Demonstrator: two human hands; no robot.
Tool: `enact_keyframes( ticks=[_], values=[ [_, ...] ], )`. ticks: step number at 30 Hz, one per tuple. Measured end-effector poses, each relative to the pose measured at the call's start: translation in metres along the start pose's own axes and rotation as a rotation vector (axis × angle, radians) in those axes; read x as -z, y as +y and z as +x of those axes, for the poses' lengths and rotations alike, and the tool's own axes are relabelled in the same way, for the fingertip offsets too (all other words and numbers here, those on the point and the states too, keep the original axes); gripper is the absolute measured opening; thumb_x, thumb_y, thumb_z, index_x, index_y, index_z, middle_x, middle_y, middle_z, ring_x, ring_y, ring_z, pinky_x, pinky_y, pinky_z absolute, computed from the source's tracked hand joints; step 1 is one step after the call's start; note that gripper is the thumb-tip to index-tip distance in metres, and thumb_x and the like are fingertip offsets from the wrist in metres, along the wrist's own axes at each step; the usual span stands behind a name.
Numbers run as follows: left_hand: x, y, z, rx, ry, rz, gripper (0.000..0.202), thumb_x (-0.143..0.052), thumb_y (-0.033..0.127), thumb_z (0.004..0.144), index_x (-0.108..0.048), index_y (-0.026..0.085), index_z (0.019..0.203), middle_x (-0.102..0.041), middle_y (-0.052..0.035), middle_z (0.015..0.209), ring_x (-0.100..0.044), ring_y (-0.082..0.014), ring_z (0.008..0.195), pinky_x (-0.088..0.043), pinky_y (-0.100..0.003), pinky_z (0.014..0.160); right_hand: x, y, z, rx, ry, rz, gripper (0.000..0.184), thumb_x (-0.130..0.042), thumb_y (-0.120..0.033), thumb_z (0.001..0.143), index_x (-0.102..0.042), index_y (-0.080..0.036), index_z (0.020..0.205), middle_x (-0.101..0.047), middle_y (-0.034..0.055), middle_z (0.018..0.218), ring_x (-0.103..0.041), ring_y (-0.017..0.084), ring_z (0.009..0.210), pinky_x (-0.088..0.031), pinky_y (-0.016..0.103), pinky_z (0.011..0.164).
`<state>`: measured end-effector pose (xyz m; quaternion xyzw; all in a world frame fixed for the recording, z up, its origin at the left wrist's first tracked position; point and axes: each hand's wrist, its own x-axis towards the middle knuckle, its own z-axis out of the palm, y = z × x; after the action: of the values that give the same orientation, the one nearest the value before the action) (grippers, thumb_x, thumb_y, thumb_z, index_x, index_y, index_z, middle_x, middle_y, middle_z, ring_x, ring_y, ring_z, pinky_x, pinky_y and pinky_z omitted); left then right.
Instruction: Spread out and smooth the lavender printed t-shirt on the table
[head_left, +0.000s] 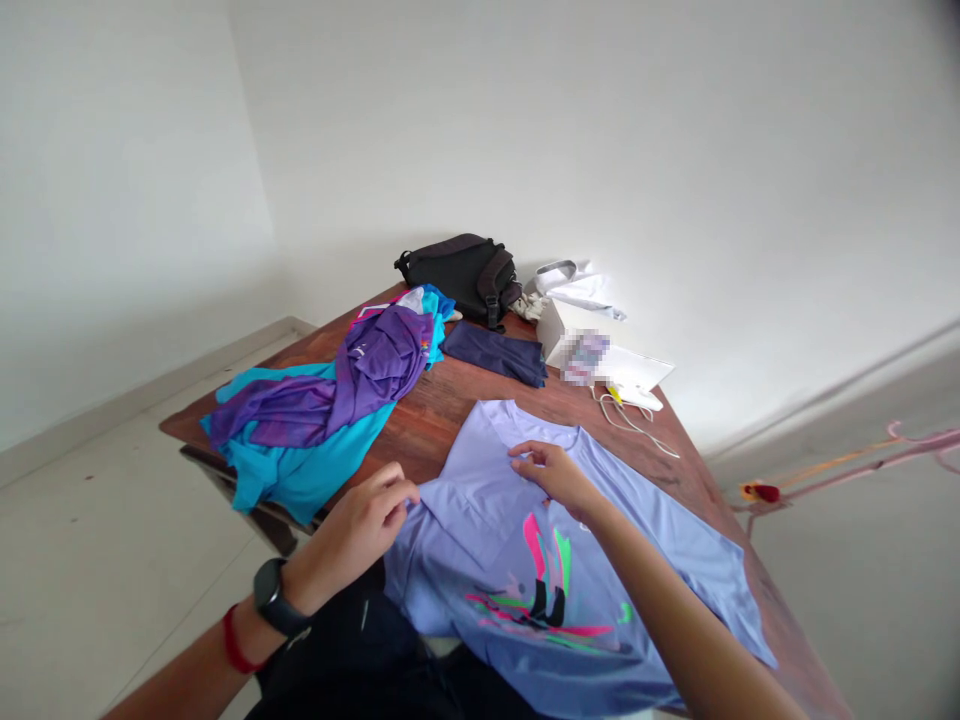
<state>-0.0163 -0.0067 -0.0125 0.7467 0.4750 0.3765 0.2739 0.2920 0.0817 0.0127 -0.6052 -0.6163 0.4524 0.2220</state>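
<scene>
A lavender T-shirt [645, 560] with a pink, green and black print lies spread on the wooden table [442, 405], one sleeve side folded inward. My left hand [360, 530] pinches the folded edge of the shirt at its left side; a black watch and red band sit on that wrist. My right hand [551, 472] presses down on the fold near the collar, fingertips curled onto the cloth.
A heap of purple and turquoise shirts [322, 410] lies at the table's left. A folded navy cloth [495, 352], a black bag [461, 272], white cloth [577, 285], a white box [600, 360] and a white cable [634, 420] sit at the far end. Tiled floor surrounds the table.
</scene>
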Motion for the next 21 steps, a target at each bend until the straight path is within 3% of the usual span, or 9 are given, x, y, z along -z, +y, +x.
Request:
enact_keyframes(
  ticks=[4, 9, 14, 17, 21],
  values=[
    [-0.001, 0.005, 0.004, -0.03, 0.039, -0.017, 0.047, -0.061, 0.01, 0.082, -0.066, 0.03, 0.124, -0.062, -0.0079, 0.117, -0.054, -0.0293, 0.115, -0.038, -0.038, 0.104, -0.001, -0.001, 0.0, -0.018, 0.001, -0.06, 0.036, -0.075, -0.034, 0.073, -0.071, -0.023, 0.106, -0.05, -0.0016, 0.075, -0.048, 0.01, 0.054, -0.04, 0.019, 0.033],
    [-0.003, 0.007, 0.008, -0.032, -0.027, 0.035, 0.031, -0.049, 0.007, 0.089, -0.069, 0.025, 0.104, -0.061, -0.0059, 0.096, -0.06, -0.0216, 0.089, -0.044, -0.031, 0.082, 0.002, 0.008, 0.004, 0.046, 0.044, -0.104, 0.035, -0.072, -0.031, 0.075, -0.071, -0.021, 0.108, -0.053, -0.0008, 0.079, -0.051, 0.011, 0.056, -0.044, 0.02, 0.035],
    [-0.008, 0.014, -0.004, -0.072, -0.057, 0.102, 0.027, -0.047, 0.004, 0.089, -0.067, 0.022, 0.092, -0.057, -0.0033, 0.088, -0.059, -0.0162, 0.078, -0.042, -0.026, 0.072, 0.008, 0.025, 0.017, 0.145, 0.058, -0.115, 0.031, -0.068, -0.031, 0.077, -0.069, -0.018, 0.105, -0.06, -0.0011, 0.074, -0.052, 0.011, 0.052, -0.044, 0.022, 0.039],
    [-0.016, 0.021, -0.015, -0.083, -0.112, 0.125, 0.028, -0.047, 0.005, 0.09, -0.068, 0.023, 0.093, -0.058, -0.0034, 0.087, -0.059, -0.0164, 0.078, -0.043, -0.026, 0.072, 0.011, 0.03, 0.025, 0.216, 0.111, -0.124, 0.029, -0.067, -0.032, 0.078, -0.069, -0.018, 0.103, -0.065, 0.0008, 0.077, -0.055, 0.011, 0.054, -0.046, 0.023, 0.046],
    [-0.025, 0.022, -0.025, -0.007, 0.027, 0.122, 0.024, -0.057, 0.016, 0.091, -0.065, 0.025, 0.112, -0.063, -0.0057, 0.097, -0.063, -0.0212, 0.089, -0.047, -0.03, 0.08, 0.012, 0.035, 0.032, 0.243, 0.155, -0.112, 0.032, -0.069, -0.035, 0.078, -0.069, -0.015, 0.103, -0.067, 0.0021, 0.077, -0.058, 0.012, 0.06, -0.048, 0.026, 0.057]
  ],
)
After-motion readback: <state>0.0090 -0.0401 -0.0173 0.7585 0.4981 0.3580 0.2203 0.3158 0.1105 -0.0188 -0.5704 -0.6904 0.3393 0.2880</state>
